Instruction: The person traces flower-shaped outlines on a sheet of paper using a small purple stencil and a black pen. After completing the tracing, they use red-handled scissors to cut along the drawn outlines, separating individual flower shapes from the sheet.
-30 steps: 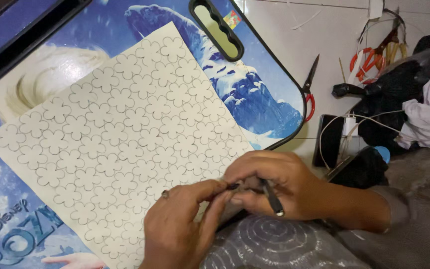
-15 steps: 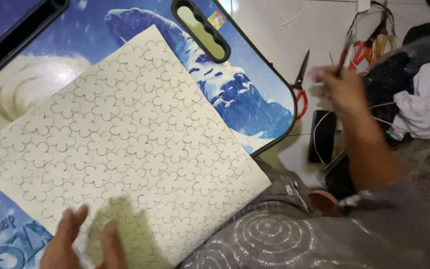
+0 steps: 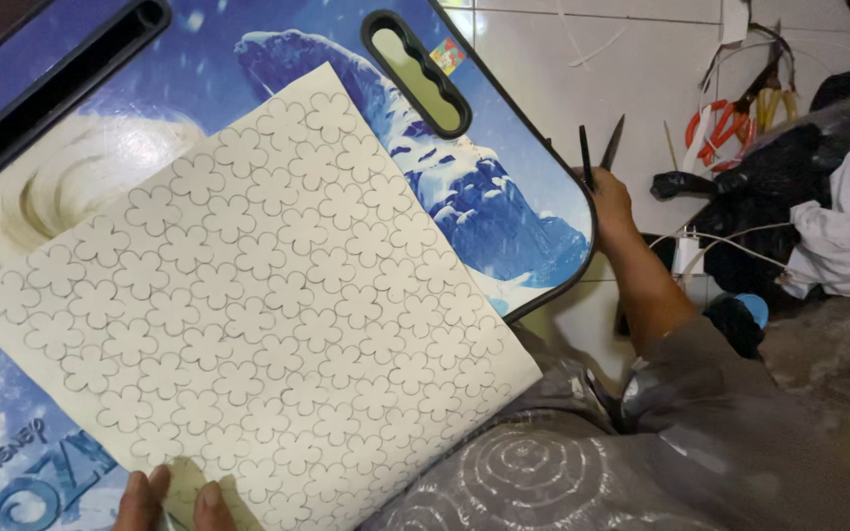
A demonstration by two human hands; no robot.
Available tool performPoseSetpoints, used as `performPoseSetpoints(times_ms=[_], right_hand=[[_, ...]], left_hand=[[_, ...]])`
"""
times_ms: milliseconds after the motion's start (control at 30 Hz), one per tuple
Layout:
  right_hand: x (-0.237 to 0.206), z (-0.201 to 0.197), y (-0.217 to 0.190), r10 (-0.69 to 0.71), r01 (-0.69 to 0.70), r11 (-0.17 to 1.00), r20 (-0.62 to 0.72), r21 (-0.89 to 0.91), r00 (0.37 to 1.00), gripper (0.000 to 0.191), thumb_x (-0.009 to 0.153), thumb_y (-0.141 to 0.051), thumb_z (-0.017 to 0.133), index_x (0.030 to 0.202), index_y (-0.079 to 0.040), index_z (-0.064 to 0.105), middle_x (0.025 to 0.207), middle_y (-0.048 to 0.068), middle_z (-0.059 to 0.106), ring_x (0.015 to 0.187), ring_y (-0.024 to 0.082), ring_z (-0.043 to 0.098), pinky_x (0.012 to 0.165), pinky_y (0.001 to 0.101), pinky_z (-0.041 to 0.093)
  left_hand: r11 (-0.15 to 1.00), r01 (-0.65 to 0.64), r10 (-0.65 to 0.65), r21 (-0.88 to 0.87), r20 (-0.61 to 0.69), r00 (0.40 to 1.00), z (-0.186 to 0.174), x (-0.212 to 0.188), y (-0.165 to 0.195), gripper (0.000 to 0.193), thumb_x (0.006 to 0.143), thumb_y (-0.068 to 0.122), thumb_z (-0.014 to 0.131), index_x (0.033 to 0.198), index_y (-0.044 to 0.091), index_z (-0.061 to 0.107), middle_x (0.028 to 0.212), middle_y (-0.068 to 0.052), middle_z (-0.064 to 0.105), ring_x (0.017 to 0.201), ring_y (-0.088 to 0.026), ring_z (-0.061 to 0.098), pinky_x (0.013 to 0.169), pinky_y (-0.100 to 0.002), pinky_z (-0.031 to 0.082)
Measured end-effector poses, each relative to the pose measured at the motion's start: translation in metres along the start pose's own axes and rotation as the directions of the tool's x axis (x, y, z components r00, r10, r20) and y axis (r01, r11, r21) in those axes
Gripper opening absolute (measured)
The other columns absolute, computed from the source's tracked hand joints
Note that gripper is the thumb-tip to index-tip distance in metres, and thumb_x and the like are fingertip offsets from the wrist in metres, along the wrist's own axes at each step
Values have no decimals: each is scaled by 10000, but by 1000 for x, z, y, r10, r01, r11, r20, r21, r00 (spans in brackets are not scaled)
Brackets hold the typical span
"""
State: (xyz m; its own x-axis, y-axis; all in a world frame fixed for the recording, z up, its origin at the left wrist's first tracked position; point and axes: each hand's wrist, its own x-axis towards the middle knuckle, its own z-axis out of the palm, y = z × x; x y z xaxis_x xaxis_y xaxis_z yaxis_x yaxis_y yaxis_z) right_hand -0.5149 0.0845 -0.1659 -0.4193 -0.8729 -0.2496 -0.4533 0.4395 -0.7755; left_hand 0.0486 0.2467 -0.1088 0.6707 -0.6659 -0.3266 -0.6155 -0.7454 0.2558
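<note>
White floor tiles (image 3: 641, 69) show at 1 o'clock beyond a blue picture-printed folding worktop (image 3: 504, 211) with a black rim and a cut-out handle at 12 o'clock. At 7 o'clock the left hand (image 3: 164, 501) sits at the frame's bottom edge, its fingers pressed down on the near corner of a cream sheet (image 3: 248, 295) drawn all over with small flower outlines; the sheet lies flat and tilted across the worktop, its lower right corner hanging over a grey patterned lap. Toward 2 o'clock the right hand (image 3: 610, 202) is closed around black scissors (image 3: 597, 147), blades parted and pointing up, just off the worktop's rim. At 3 o'clock lie dark cloth, a white cloth (image 3: 843, 246), cables and orange-handled tools (image 3: 715, 128)
</note>
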Motion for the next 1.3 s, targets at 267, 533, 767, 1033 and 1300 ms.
performPoseSetpoints(times_ms=[267,533,767,1033,1300], right_hand=[[-4,16,15,135,-121,963,-44,241,990,303,1075,-273,566,1078,-7,711,947,88,678,871,188,624,764,329,501],[-13,-5,25,87,-190,882,-248,-432,965,312,1003,-314,580,1090,-36,692,1059,283,691,1023,496,640,848,539,502],[-6,-19,31,355,-340,932,-121,126,927,189,940,-210,746,930,-39,668,880,161,675,784,303,651,670,462,506],[-19,-86,4,112,-238,763,239,601,965,243,942,-232,723,1132,-137,606,949,35,687,785,187,660,676,342,522],[-59,-110,-113,-289,365,931,581,-16,761,323,907,-216,791,1132,-50,630,911,38,682,739,159,679,660,293,554]], left_hand=[[999,16,-17,-41,-22,1000,-2,-6,10,773,796,132,806,1468,-47,469,1112,-237,680,969,-296,675,851,-416,537],[981,-19,2,-195,-88,996,8,-21,-20,835,800,117,805,1520,-59,424,1088,-251,663,916,-290,670,806,-415,548],[846,-126,72,-519,-122,990,-17,-81,-1,889,803,105,805,1566,-69,384,1067,-262,648,869,-285,666,767,-413,559],[543,-125,234,-830,7,972,-70,-102,73,553,899,0,673,1411,-100,488,1271,-212,691,1166,-217,679,974,-336,526],[637,-13,156,-771,112,981,-85,-103,99,547,894,110,684,1410,24,522,1224,-126,746,1082,-148,697,891,-304,551]])
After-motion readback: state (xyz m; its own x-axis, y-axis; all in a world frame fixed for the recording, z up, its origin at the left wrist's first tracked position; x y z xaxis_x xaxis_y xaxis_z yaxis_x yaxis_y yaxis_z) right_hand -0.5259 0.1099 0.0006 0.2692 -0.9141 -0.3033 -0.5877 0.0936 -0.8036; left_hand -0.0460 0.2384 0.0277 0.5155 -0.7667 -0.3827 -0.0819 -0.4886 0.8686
